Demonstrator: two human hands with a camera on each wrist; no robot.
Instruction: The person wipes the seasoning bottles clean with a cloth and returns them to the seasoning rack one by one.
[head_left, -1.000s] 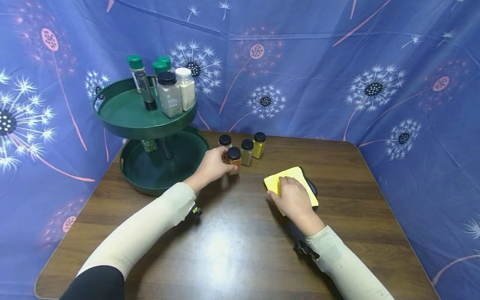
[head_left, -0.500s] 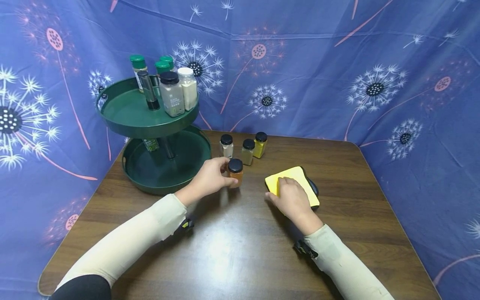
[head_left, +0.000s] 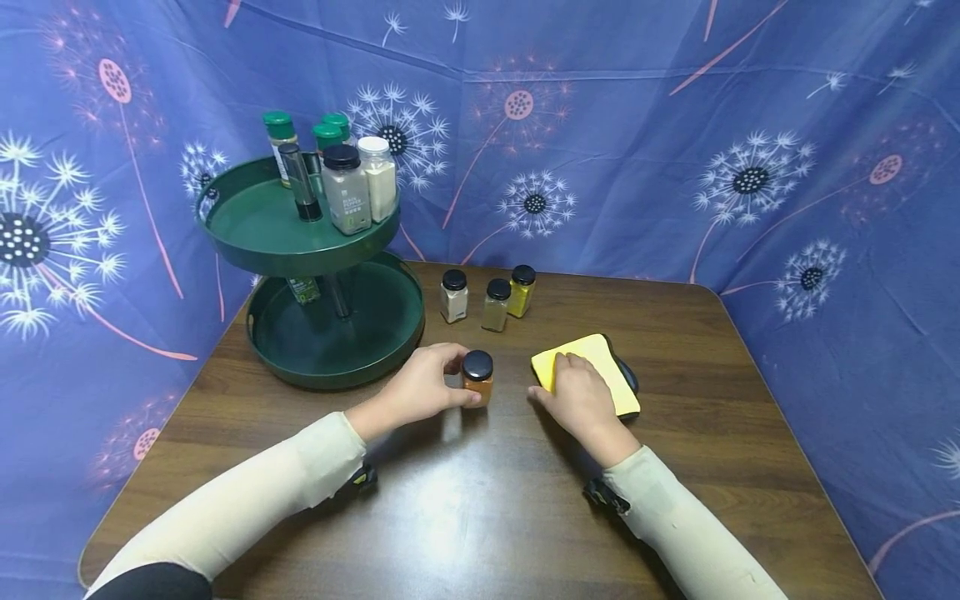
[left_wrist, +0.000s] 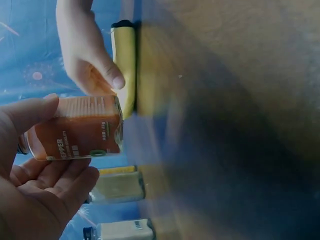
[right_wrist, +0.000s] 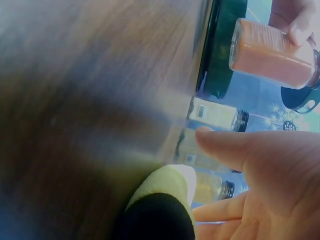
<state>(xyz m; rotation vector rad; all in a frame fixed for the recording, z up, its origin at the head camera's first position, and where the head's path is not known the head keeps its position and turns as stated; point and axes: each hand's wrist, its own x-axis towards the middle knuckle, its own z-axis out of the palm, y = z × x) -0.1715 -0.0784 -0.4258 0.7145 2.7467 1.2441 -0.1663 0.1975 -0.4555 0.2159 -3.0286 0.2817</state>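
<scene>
My left hand (head_left: 418, 385) holds a small spice jar (head_left: 477, 388) of orange-red powder with a black lid. The thumb is on one side and the fingers on the other. In the left wrist view, the jar's label (left_wrist: 70, 145) ends in "PEPPER", and its base is a little off the table. My right hand (head_left: 583, 402) rests on a yellow cloth (head_left: 600, 354) with dark edges, its fingers fairly straight and its thumb off the cloth. Behind stand three black-lidded jars: a whitish one (head_left: 454, 298), an olive-brown one (head_left: 495, 308) and a yellow one (head_left: 522, 292).
On the left stands a green two-tier round stand (head_left: 262, 265). Its upper tray bears a black-lidded pepper jar (head_left: 346, 196), a white-lidded jar (head_left: 379, 182), a dark slim bottle (head_left: 302, 185) and green-capped bottles (head_left: 281, 127). A patterned blue curtain (head_left: 637, 167) hangs behind the wooden table (head_left: 495, 517).
My left hand has brought the orange-red spice jar toward me and slightly right, away from the other jars, so the whitish jar now shows fully. My right hand stays on the cloth.
</scene>
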